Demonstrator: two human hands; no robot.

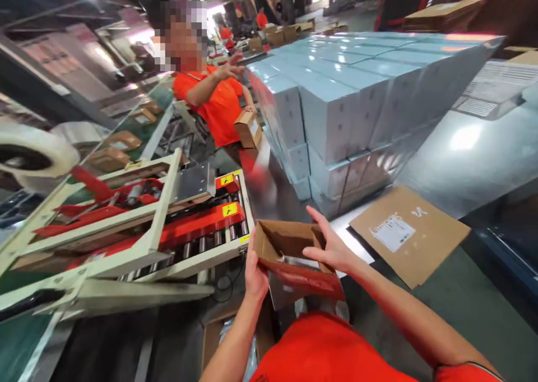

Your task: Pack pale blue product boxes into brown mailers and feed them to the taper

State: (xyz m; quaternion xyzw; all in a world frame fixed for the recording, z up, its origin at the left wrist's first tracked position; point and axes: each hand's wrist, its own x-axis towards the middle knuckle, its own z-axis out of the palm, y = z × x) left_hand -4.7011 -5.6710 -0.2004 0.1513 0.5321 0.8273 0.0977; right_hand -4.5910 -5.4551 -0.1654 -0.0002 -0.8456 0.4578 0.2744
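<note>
Now open carton [290,253] gripped between left hand [255,273] and right hand [332,247], long axis left-right, mouth toward the pale box stack [336,107].

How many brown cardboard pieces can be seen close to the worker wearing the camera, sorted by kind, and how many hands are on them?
Open cardboard box, held between the left hand and the right hand: 1
Flat cardboard sheet with a white label, lying on the metal table: 1
Hands on the box: 2
Total cardboard pieces: 2
</note>
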